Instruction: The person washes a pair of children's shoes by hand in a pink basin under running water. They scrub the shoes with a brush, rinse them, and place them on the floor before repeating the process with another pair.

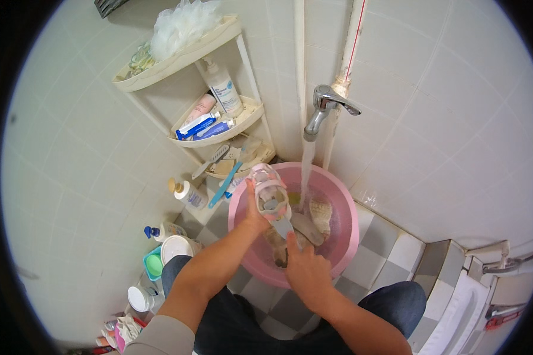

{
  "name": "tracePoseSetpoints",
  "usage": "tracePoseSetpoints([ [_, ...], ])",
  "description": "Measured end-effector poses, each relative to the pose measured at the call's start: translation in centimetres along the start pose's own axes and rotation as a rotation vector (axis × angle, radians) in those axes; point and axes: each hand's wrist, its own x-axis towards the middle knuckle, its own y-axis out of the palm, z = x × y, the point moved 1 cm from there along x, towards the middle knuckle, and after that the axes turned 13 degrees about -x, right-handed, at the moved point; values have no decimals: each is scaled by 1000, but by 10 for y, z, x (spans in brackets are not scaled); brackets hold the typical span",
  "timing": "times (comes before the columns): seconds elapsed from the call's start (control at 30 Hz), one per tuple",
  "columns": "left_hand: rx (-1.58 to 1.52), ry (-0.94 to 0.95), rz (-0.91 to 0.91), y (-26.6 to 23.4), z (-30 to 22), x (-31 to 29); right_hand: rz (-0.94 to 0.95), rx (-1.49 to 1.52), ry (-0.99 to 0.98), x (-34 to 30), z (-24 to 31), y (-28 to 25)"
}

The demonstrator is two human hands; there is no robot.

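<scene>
My left hand (256, 213) is closed around a pale pink and white shoe (267, 184), held tilted above the left side of a pink basin (352, 236). In my right hand (308, 272) is a flat grey brush (282, 226), its far end reaching into the shoe opening; its bristles are hidden. Water (307, 168) runs from a chrome faucet (324, 109) into the basin, just right of the shoe. Lying in the basin water are a greyish sole-shaped piece (308, 229) and a cream textured piece (321, 216), perhaps another shoe.
A cream corner shelf (177, 53) with a white bath puff (183, 26), tubes and a pump bottle stands at the left. Below it are a blue long-handled brush (226, 183) and a lotion bottle (189, 194). White tubs (177, 247) sit left of my knee. Tiled wall rises behind the basin.
</scene>
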Motion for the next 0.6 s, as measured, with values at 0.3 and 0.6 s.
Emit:
tracePoseSetpoints([
  [0.3, 3, -4, 42, -13, -1, 3, 33, 34, -1, 3, 1, 1],
  [0.6, -27, -225, 71, -17, -10, 4, 79, 183, -101, -7, -74, -96],
])
